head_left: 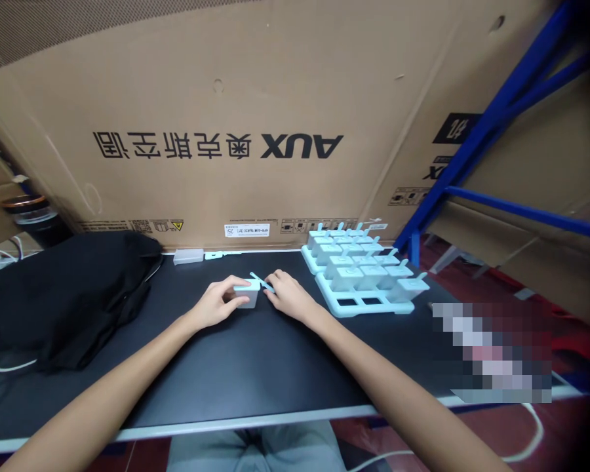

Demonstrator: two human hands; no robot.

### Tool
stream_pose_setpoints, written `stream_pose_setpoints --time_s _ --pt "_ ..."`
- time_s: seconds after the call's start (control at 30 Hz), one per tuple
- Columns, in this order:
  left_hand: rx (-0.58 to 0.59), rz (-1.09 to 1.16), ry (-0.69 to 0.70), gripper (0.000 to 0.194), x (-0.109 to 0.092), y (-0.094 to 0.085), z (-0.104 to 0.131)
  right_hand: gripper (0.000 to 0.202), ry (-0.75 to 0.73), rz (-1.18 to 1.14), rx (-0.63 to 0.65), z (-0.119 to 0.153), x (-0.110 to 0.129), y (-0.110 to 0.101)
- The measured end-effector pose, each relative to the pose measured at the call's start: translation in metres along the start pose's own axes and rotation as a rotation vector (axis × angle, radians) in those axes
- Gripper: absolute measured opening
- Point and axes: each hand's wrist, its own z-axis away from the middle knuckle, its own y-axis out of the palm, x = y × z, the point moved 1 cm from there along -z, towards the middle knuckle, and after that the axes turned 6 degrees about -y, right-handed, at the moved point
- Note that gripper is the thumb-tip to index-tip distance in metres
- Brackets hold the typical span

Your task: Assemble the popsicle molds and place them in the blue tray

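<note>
My left hand (pixel 215 305) grips a small ice-pop mould (pixel 247 299) with a pale blue lid and a cloudy, see-through body, thumb on the near side and fingers over the top. Just right of it, my right hand (pixel 291 297) pinches a thin light-blue stick (pixel 258 280) whose tip points up and left past the mould's lid. Whether stick and lid touch, I cannot tell. To the right stand two light-blue trays (pixel 335 305) holding several similar moulds (pixel 348 278) with sticks rising from their lids. Two slots at the front tray's near left hold no mould.
A white flat box (pixel 189 256) and a pale blue flat piece (pixel 217 255) lie along the back edge. Black cloth (pixel 78 295) heaps at left, before a dark cylinder (pixel 42 223). Cardboard (pixel 216 190) walls the back; a blue metal frame (pixel 501 118) rises at right.
</note>
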Motion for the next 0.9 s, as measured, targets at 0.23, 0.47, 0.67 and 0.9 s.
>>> stream_pose_setpoints --time_s 0.23,0.47,0.67,0.9 --pt "0.070 -0.010 0.000 0.029 -0.014 -0.001 0.001 0.026 0.030 -0.048 0.080 -0.003 -0.013 -0.007" --pt "0.087 0.187 -0.058 0.037 -0.009 0.006 0.002 0.021 -0.043 -0.284 -0.108 0.005 -0.011 -0.038" --pt "0.085 0.223 -0.061 0.034 -0.009 0.009 0.001 0.025 -0.097 -0.547 -0.177 0.020 0.002 -0.076" --pt "0.075 0.221 -0.064 0.034 -0.009 0.011 0.001 0.010 -0.156 -0.409 -0.197 0.024 0.017 -0.094"
